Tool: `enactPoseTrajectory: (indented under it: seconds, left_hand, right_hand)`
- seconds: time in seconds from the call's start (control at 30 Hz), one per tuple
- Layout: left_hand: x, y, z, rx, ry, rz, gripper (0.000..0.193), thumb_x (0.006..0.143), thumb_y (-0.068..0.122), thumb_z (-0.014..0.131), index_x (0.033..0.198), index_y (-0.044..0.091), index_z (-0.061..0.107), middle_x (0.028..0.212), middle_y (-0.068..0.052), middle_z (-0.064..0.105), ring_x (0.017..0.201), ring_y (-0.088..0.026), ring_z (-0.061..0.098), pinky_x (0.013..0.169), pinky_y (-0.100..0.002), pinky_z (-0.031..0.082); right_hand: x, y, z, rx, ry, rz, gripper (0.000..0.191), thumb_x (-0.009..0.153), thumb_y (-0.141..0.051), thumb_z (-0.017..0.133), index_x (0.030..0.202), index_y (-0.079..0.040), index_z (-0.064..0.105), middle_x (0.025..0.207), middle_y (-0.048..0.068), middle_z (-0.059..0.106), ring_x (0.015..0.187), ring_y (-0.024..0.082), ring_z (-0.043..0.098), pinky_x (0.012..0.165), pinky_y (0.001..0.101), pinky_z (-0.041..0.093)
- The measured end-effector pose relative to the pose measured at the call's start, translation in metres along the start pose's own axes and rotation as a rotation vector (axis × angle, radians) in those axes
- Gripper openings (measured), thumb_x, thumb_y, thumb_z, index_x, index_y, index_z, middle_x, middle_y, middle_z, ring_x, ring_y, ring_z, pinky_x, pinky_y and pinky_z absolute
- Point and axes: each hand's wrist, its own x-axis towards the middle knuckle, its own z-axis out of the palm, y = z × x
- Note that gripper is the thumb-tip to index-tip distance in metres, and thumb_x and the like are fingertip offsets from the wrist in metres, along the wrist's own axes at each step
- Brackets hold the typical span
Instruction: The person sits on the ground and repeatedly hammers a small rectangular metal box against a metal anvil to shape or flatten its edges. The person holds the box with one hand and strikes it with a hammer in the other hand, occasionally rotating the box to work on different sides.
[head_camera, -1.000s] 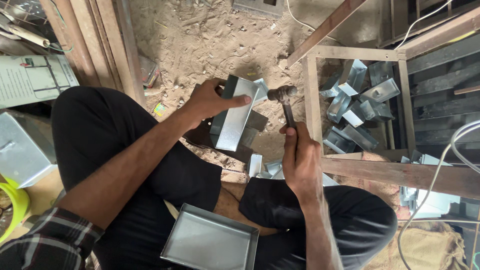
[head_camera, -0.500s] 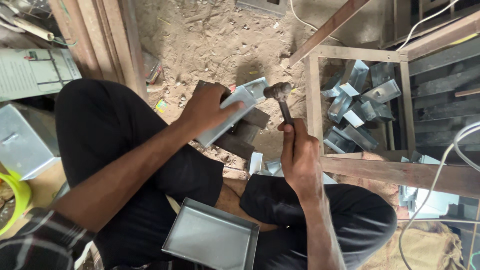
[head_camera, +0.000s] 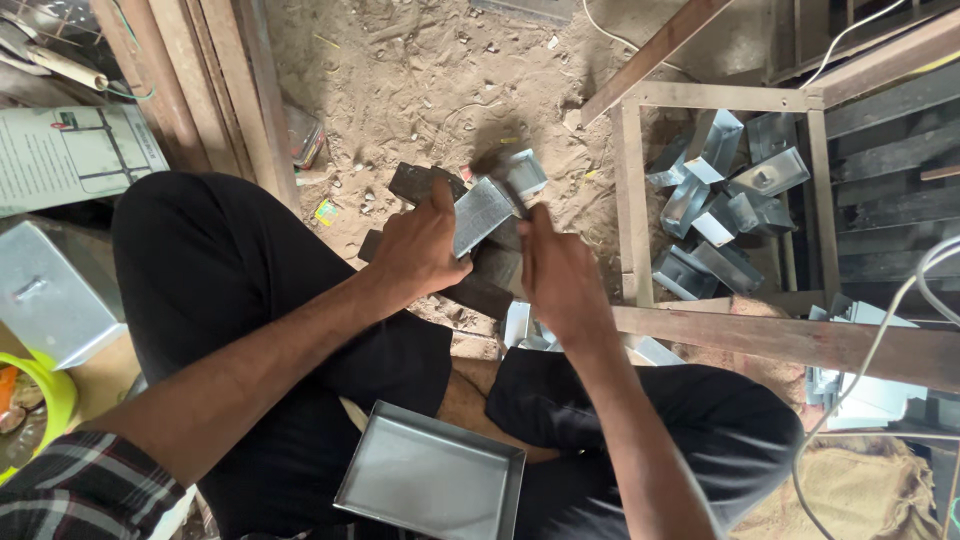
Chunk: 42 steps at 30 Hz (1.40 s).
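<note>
Between the knees: left hand (head_camera: 420, 250) grips a folded grey sheet-metal piece (head_camera: 483, 213), thumb laid up along its near edge, fingers wrapped under it.
Metal piece: held tilted over a dark flat iron block (head_camera: 480, 285) that lies on the sandy floor (head_camera: 420, 80).
Right hand: right hand (head_camera: 560, 275) is closed in a fist just beside the metal piece; a blurred dark hammer head (head_camera: 490, 160) shows past the piece's far end, but the handle inside the fist cannot be made out.
Lap: shallow rectangular grey metal tray (head_camera: 430, 485) rests on the person's black trousers, near the body.
To the right: open wooden frame crate (head_camera: 632, 200) holds a heap of similar bent grey metal boxes (head_camera: 725, 200); a brown wooden beam (head_camera: 800, 340) runs across its near side.
To the left: grey lidded metal box (head_camera: 50, 290) sits on the ground, with a yellow-green plastic bowl (head_camera: 45, 405) beside it.
</note>
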Motion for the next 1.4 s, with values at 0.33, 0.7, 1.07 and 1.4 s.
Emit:
enactPoseTrajectory:
  seconds: [0.33,0.7,1.07,1.4]
  left_hand:
    - [0.004,-0.005,-0.004,-0.419,-0.091,0.013,0.076,0.079,0.032,0.086,0.131,-0.009,0.048,0.102,-0.027,0.071,0.093,-0.036,0.070,0.079,-0.045,0.056]
    - [0.000,0.019,-0.019,-1.725,0.053,-0.406,0.030,0.100,0.015,0.055,0.129,0.005,0.052,0.116,-0.011,0.071,0.108,-0.026,0.072,0.097,-0.043,0.060]
    - [-0.036,0.041,0.056,-2.342,0.366,-0.431,0.027,0.102,0.007,0.060,0.127,0.000,0.052,0.130,-0.012,0.063,0.126,-0.024,0.063,0.114,-0.039,0.046]
    - [-0.059,0.029,0.046,-2.217,-0.136,-0.751,0.033,0.102,0.029,0.067,0.091,0.007,0.045,0.099,-0.013,0.063,0.098,-0.026,0.069,0.094,-0.044,0.060]
  right_hand:
    - [-0.030,0.030,0.004,0.556,0.264,0.038,0.043,0.118,-0.035,0.035,0.095,-0.004,0.053,0.064,0.001,0.047,0.055,0.011,0.044,0.049,0.0326,0.035]
    - [-0.038,0.062,0.022,0.963,0.141,0.512,0.049,0.094,-0.054,0.066,0.102,-0.007,0.053,0.073,-0.002,0.049,0.055,0.009,0.044,0.044,0.0281,0.037]
    - [-0.032,0.064,0.038,0.827,0.138,0.717,0.058,0.077,-0.046,0.086,0.104,-0.003,0.058,0.092,0.013,0.077,0.069,0.019,0.059,0.063,0.0356,0.049]
    - [-0.023,0.055,0.060,1.169,0.193,0.687,0.044,0.079,-0.025,0.085,0.101,-0.004,0.053,0.090,0.013,0.081,0.049,0.009,0.056,0.039,0.0231,0.041]
